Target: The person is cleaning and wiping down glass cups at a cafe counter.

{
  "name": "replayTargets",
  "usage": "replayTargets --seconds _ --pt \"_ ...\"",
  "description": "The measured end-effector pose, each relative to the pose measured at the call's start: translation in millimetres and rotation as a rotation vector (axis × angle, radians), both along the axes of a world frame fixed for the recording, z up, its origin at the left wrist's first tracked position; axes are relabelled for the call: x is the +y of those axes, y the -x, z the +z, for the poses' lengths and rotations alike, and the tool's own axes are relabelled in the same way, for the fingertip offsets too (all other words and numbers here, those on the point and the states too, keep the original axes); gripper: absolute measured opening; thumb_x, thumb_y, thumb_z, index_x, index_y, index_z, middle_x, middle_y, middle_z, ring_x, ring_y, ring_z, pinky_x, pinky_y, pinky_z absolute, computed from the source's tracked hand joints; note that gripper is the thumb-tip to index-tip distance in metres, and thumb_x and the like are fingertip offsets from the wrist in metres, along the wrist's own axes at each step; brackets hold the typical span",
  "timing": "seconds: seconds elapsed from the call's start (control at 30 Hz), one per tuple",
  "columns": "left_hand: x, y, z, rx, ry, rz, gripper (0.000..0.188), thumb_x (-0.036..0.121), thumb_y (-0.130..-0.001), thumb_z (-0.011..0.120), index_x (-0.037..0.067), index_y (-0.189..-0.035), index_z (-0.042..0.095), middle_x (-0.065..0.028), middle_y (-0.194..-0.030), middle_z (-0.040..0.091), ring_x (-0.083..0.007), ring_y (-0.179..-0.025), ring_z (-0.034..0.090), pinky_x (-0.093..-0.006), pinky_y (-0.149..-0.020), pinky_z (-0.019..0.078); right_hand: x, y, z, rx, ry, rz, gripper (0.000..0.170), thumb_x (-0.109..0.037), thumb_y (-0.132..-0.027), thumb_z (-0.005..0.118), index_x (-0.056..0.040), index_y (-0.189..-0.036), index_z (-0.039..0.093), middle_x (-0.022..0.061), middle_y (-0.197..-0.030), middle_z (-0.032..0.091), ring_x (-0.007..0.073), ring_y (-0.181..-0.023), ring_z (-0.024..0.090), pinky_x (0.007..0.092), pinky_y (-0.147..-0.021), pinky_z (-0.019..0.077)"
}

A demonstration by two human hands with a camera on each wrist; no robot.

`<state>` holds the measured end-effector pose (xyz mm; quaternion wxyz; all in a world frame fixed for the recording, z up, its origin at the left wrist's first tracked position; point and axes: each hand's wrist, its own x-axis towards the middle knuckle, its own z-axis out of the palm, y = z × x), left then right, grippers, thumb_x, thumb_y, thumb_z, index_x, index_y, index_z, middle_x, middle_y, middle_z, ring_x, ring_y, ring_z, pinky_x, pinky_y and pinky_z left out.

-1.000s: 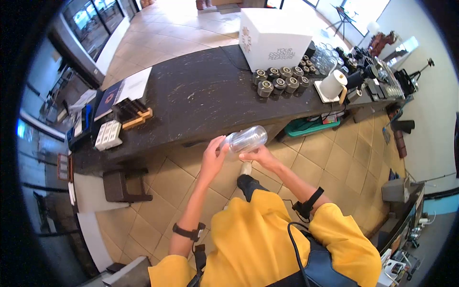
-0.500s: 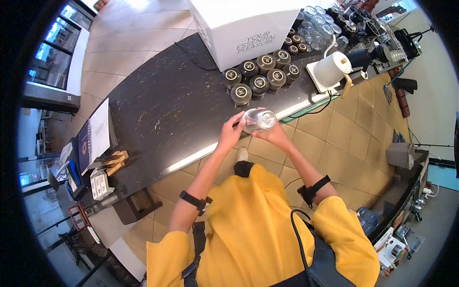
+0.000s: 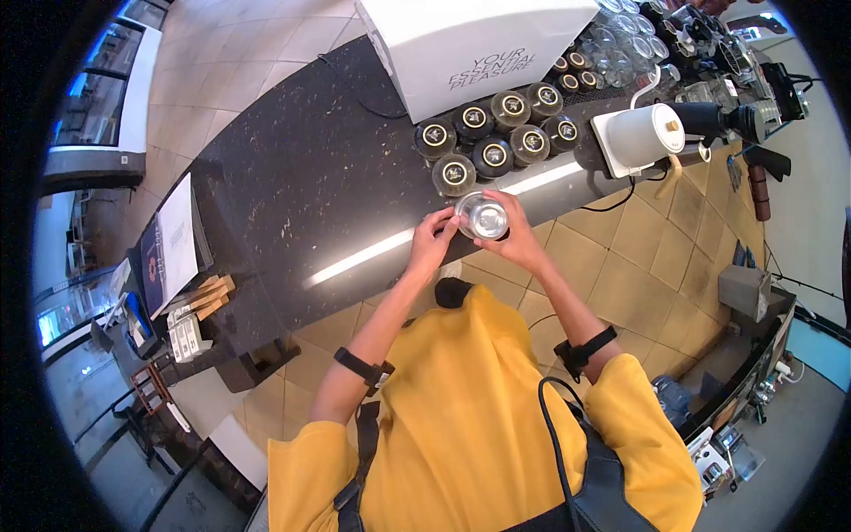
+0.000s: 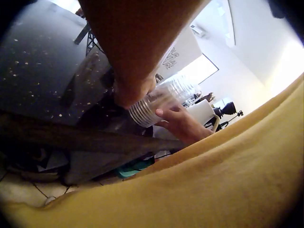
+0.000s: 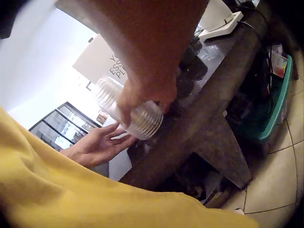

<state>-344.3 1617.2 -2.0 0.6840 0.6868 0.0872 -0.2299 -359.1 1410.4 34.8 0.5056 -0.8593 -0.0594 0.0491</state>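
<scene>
Both hands hold a clear ribbed cylinder that looks like a stack of plastic cups [image 3: 483, 217], just above the counter's near edge. My left hand [image 3: 430, 246] touches its left side with thumb and fingertips; in the right wrist view the fingers of that hand [image 5: 99, 145] lie against the stack [image 5: 146, 121]. My right hand [image 3: 521, 241] grips the other side, fingers curled round it. The left wrist view shows the stack [image 4: 145, 110] tilted, with the right hand [image 4: 183, 125] at its side. Dark round-lidded jars [image 3: 493, 157] stand just beyond it.
A white box [image 3: 487, 66] stands behind the jars on the dark counter [image 3: 292, 177]. To the right are a white kettle [image 3: 643, 137] and clear glassware [image 3: 620, 49]. Booklets [image 3: 173, 248] and small white boxes [image 3: 187, 339] lie at left. A green bin [image 5: 275, 116] sits below.
The hands and clear stack have moved up in the head view, towards the jars, and the stack's round end now faces the head camera. The counter appears closer.
</scene>
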Motion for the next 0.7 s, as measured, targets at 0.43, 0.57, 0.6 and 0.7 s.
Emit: replayTargets --seconds 0.43,0.57,0.6,0.7 --pt "36 18 31 0.038 -0.026 -0.013 0.034 0.022 -0.099 0.061 0.003 -0.128 0.060 -0.0084 -0.112 0.067 -0.0167 -0.104 0.063 -0.0314 -0.091 0.0504 3 13 -14 0.089 -0.178 -0.119 0.110 -0.018 -0.067 0.089 -0.0123 -0.155 0.024 0.0159 -0.140 0.041 0.0317 -0.129 0.046 0.0433 -0.106 0.0429" --pt "86 48 45 0.075 0.072 -0.010 0.026 0.019 -0.100 0.058 0.004 -0.120 0.063 -0.0054 -0.102 0.068 -0.0128 -0.093 0.064 -0.0280 -0.082 0.0504 -7 32 -13 0.056 0.057 -0.150 0.099 -0.014 -0.073 0.086 -0.0101 -0.153 0.027 0.0130 -0.125 0.046 0.0252 -0.111 0.051 0.0360 -0.094 0.0461" --pt "100 59 47 0.058 0.068 0.030 0.026 0.019 -0.100 0.058 0.004 -0.120 0.063 -0.0054 -0.102 0.068 -0.0128 -0.093 0.064 -0.0280 -0.082 0.0504 -10 39 -17 0.106 0.000 -0.196 0.086 -0.013 -0.075 0.084 -0.0080 -0.145 0.034 0.0113 -0.119 0.048 0.0218 -0.108 0.052 0.0341 -0.091 0.0461" --pt "148 107 40 0.030 0.039 0.146 0.023 0.018 -0.101 0.058 0.004 -0.117 0.063 -0.0045 -0.098 0.068 -0.0129 -0.090 0.064 -0.0282 -0.082 0.0504 -39 60 -65 0.268 -0.055 -0.096 0.037 -0.010 -0.083 0.074 -0.0039 -0.112 0.051 0.0050 -0.097 0.058 0.0125 -0.091 0.054 0.0288 -0.079 0.0468"
